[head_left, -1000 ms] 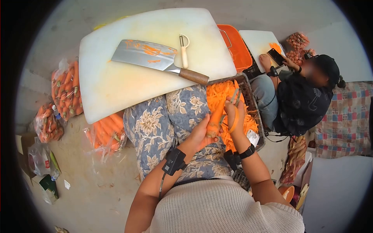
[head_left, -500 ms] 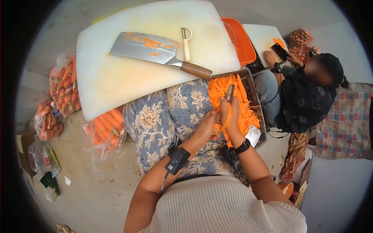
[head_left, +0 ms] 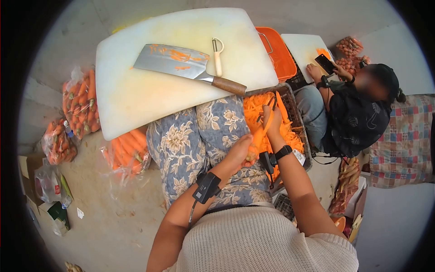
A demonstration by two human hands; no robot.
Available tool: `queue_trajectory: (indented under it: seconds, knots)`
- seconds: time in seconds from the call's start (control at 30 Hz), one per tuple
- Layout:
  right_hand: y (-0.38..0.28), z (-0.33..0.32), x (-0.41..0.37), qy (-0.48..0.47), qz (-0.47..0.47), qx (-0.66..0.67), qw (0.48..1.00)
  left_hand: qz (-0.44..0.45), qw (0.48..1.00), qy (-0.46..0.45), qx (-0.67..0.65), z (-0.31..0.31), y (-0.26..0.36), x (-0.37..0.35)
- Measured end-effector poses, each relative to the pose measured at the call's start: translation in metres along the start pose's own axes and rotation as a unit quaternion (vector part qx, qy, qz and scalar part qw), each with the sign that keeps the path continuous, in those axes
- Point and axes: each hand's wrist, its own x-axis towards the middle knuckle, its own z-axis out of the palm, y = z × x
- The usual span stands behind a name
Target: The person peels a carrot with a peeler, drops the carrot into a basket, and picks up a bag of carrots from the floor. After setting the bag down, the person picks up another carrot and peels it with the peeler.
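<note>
The left hand (head_left: 240, 154) is holding a carrot (head_left: 257, 137) by its near end, fingers curled snugly round it, just over the near left edge of the crate (head_left: 295, 113) of peelings. The right hand (head_left: 275, 124) is gripping a peeler (head_left: 267, 105) against the carrot's far end. The carrot looks stiff and light. Its stripped surface is probably slick, so the unpeeled butt is giving the surest hold.

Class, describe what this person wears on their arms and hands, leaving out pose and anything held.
The left hand and right hand are ungloved. The left wrist carries a black boxy device with a thin cable running up the forearm. The right wrist has a black band. A cream knit top leaves the forearms uncovered.
</note>
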Motion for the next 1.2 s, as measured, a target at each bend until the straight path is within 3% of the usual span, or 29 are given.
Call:
queue_trajectory:
  seconds: [0.03,0.1,0.13,0.2,0.23,0.27,0.33,0.37,0.53,0.6,0.63,0.7,1.0,1.13,1.2]
  knots:
    - [0.000,-0.001,0.001,0.001,-0.002,0.003,1.000,-0.011,1.000,0.000,0.001,0.000,0.000,-0.001]
    - [-0.002,-0.002,0.004,-0.041,0.107,0.089,0.989,-0.016,1.000,-0.003,0.001,0.000,0.003,-0.002]
    - [-0.002,-0.003,0.007,-0.042,0.104,0.090,0.990,-0.024,1.000,-0.005,-0.002,0.000,0.004,-0.003]
    - [0.000,-0.006,0.015,0.025,0.141,0.174,0.974,-0.015,0.999,-0.039,0.000,-0.002,0.006,-0.008]
    - [0.009,-0.019,0.024,-0.061,0.166,0.152,0.972,-0.008,0.997,-0.072,0.002,-0.004,0.008,-0.011]
    - [0.019,-0.019,0.028,-0.062,0.162,0.155,0.973,-0.004,0.997,-0.072,0.004,-0.008,0.008,-0.010]
    - [0.000,-0.029,0.010,-0.003,0.174,0.249,0.953,-0.001,0.993,-0.075,-0.093,-0.015,0.001,-0.006]
    - [-0.013,-0.038,0.000,-0.060,0.157,0.234,0.958,0.000,0.993,-0.073,-0.098,-0.015,0.001,-0.005]
    - [-0.068,-0.036,-0.059,-0.067,0.072,0.218,0.971,0.039,0.991,-0.076,-0.104,-0.006,0.006,-0.010]
    - [-0.082,-0.034,-0.080,-0.075,-0.057,0.118,0.988,0.039,0.992,-0.073,-0.099,-0.004,0.007,-0.010]
    - [-0.089,-0.031,-0.088,-0.077,-0.056,0.118,0.988,0.042,0.992,-0.069,-0.095,-0.004,0.006,-0.010]
    - [-0.099,-0.025,-0.100,-0.065,-0.148,-0.001,0.987,0.051,0.992,-0.053,-0.098,-0.003,0.006,-0.010]
    - [-0.085,-0.017,-0.088,-0.117,-0.100,0.008,0.988,0.005,0.995,-0.019,-0.093,-0.004,0.011,-0.006]
    - [-0.081,-0.014,-0.084,-0.108,-0.114,0.012,0.988,0.010,0.995,-0.027,-0.093,-0.004,0.013,-0.006]
    - [-0.076,-0.011,-0.078,-0.084,-0.067,0.032,0.994,0.013,0.997,-0.021,-0.072,-0.005,0.009,-0.007]
